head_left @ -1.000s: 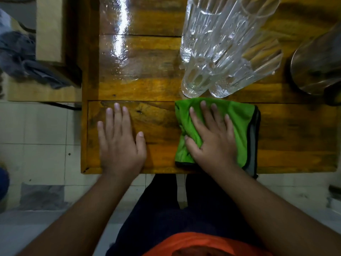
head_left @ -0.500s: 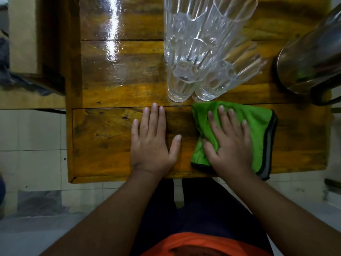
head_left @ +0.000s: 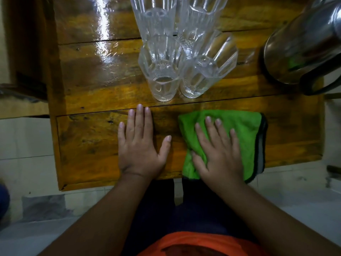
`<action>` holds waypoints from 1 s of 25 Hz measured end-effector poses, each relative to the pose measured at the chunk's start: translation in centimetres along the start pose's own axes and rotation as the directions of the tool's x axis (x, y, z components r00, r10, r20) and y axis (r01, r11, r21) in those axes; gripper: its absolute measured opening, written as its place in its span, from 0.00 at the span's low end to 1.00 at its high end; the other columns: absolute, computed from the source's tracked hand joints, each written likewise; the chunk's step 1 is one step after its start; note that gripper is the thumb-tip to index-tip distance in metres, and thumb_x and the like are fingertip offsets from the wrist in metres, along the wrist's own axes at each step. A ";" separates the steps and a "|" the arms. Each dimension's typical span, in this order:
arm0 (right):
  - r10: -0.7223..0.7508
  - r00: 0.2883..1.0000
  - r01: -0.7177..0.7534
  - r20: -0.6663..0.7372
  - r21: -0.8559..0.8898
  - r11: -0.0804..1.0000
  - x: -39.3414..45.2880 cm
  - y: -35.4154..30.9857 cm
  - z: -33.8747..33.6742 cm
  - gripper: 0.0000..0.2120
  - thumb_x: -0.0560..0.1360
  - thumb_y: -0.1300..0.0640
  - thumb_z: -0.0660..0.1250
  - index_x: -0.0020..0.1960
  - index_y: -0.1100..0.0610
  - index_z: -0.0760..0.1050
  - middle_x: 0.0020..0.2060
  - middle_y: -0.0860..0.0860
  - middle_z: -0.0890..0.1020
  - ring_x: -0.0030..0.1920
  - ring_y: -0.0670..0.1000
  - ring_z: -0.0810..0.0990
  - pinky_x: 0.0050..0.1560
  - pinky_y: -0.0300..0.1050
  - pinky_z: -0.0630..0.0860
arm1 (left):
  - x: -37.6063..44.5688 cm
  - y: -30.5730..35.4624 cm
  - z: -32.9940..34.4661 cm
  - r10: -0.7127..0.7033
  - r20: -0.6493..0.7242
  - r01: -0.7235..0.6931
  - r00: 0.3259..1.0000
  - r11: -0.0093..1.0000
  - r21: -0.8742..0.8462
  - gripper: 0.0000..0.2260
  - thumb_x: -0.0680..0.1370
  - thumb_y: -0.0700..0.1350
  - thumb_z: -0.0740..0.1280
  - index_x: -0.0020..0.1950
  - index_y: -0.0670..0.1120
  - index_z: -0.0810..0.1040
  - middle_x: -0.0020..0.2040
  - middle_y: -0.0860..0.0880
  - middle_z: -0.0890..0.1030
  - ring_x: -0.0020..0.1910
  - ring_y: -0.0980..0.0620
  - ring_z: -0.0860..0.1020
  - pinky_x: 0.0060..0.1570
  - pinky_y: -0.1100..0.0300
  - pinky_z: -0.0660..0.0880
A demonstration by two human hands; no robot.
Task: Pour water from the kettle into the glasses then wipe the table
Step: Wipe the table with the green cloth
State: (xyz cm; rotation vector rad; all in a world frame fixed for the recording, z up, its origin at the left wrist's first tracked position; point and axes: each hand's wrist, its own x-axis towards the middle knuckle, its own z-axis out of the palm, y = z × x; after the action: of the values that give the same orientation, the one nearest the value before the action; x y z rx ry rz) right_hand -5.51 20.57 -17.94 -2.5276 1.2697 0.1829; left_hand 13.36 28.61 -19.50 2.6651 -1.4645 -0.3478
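Several clear ribbed glasses (head_left: pixel 177 58) stand clustered at the middle of the glossy wooden table (head_left: pixel 96 145). A steel kettle (head_left: pixel 302 50) with a black handle stands at the far right. A folded green cloth (head_left: pixel 241 130) with a grey-black edge lies on the near plank. My right hand (head_left: pixel 219 152) presses flat on the cloth's left part, fingers straight, thumb at the cloth's left edge. My left hand (head_left: pixel 140 145) rests flat on the bare wood just left of it, fingers together and pointing toward the glasses.
The table's near edge runs just under my wrists; its left edge is at the left. A lower wooden surface (head_left: pixel 22 106) adjoins at the far left. Pale tiled floor (head_left: pixel 24 145) lies beyond. Wet sheen (head_left: pixel 105 34) shows on the far planks.
Both hands shifted right along the near plank; the right hand slid the cloth from below the glasses toward the kettle side, and the left hand followed.
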 end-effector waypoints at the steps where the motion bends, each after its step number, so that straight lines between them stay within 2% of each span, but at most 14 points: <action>1: -0.066 0.998 0.066 0.019 -0.015 0.998 -0.9 0.8 0.1 0.34 0.76 0.42 0.60 0.80 0.47 0.57 0.81 0.51 0.57 0.81 0.53 0.52 0.78 0.63 0.50 | 0.1 -0.1 0.0 -0.001 -0.001 0.001 1.000 1.000 0.003 0.38 0.78 0.64 0.57 0.81 0.44 0.52 0.81 0.46 0.52 0.80 0.46 0.49 0.77 0.44 0.48; 3: -0.084 0.996 0.084 0.024 -0.016 0.996 0.1 2.5 -0.3 0.34 0.76 0.42 0.59 0.80 0.45 0.56 0.81 0.50 0.56 0.81 0.52 0.51 0.78 0.63 0.50 | 0.2 -0.2 0.0 0.000 -0.001 0.000 1.000 1.000 0.009 0.38 0.78 0.64 0.57 0.81 0.44 0.52 0.81 0.46 0.52 0.80 0.46 0.48 0.77 0.44 0.48; 7: 0.107 0.994 -0.106 -0.036 0.044 0.993 4.5 3.2 -1.6 0.33 0.78 0.42 0.57 0.81 0.47 0.53 0.82 0.49 0.52 0.82 0.52 0.48 0.79 0.60 0.45 | 0.0 0.0 0.1 0.014 0.017 -0.014 1.000 1.000 0.005 0.37 0.78 0.63 0.55 0.81 0.45 0.50 0.82 0.46 0.50 0.80 0.46 0.47 0.77 0.44 0.47; 10: 0.078 0.997 -0.078 -0.021 0.020 0.997 1.6 3.5 -0.9 0.34 0.78 0.43 0.58 0.81 0.49 0.54 0.82 0.51 0.53 0.82 0.53 0.48 0.79 0.61 0.47 | -0.2 0.0 -0.4 -0.006 0.022 0.006 1.000 0.999 -0.035 0.35 0.80 0.61 0.55 0.81 0.44 0.50 0.82 0.46 0.49 0.80 0.46 0.46 0.77 0.44 0.46; 13: 0.012 1.000 -0.012 0.002 0.016 1.000 -0.7 4.8 -0.7 0.34 0.77 0.42 0.59 0.81 0.48 0.55 0.82 0.49 0.54 0.82 0.51 0.48 0.78 0.59 0.46 | -0.2 3.2 -0.4 0.118 0.004 -0.116 0.993 0.978 -0.171 0.32 0.80 0.54 0.57 0.81 0.44 0.52 0.81 0.47 0.51 0.80 0.47 0.46 0.77 0.46 0.47; 15: 0.006 1.000 -0.004 -0.025 0.047 0.999 0.5 5.6 -1.2 0.33 0.77 0.43 0.60 0.80 0.47 0.57 0.82 0.49 0.55 0.82 0.51 0.49 0.79 0.60 0.47 | -0.3 6.4 0.3 0.139 -0.011 -0.138 0.990 0.969 -0.205 0.31 0.80 0.53 0.58 0.80 0.44 0.55 0.81 0.47 0.54 0.80 0.48 0.49 0.77 0.47 0.48; 18: 0.077 0.995 -0.071 -0.066 0.086 0.994 4.3 5.9 -2.4 0.32 0.78 0.44 0.60 0.80 0.48 0.57 0.82 0.49 0.56 0.82 0.50 0.50 0.79 0.59 0.47 | -0.3 7.7 1.3 0.084 0.004 -0.083 0.996 0.989 -0.124 0.31 0.80 0.54 0.57 0.80 0.44 0.55 0.81 0.46 0.55 0.80 0.49 0.50 0.77 0.47 0.48; 22: 0.168 0.981 -0.157 -0.098 0.109 0.982 10.1 5.6 -3.9 0.33 0.78 0.44 0.57 0.81 0.48 0.55 0.82 0.49 0.54 0.82 0.51 0.48 0.79 0.60 0.45 | -0.5 7.3 1.5 0.085 -0.001 -0.085 0.996 0.994 -0.063 0.32 0.80 0.55 0.56 0.80 0.44 0.53 0.81 0.46 0.53 0.80 0.49 0.49 0.77 0.48 0.46; 25: 0.143 0.984 -0.131 -0.102 0.111 0.985 9.5 5.4 -3.6 0.33 0.77 0.46 0.58 0.81 0.48 0.55 0.82 0.49 0.55 0.82 0.51 0.49 0.79 0.60 0.46 | -0.4 7.6 1.7 0.081 -0.007 -0.081 0.997 0.996 -0.043 0.32 0.80 0.56 0.56 0.80 0.44 0.54 0.81 0.46 0.53 0.80 0.49 0.49 0.77 0.48 0.47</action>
State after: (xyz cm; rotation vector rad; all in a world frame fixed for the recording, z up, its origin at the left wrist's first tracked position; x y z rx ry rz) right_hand -4.24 9.16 -18.08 -2.3925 1.4574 0.0069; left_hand 6.53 24.93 -19.69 2.5625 -1.5400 -0.3618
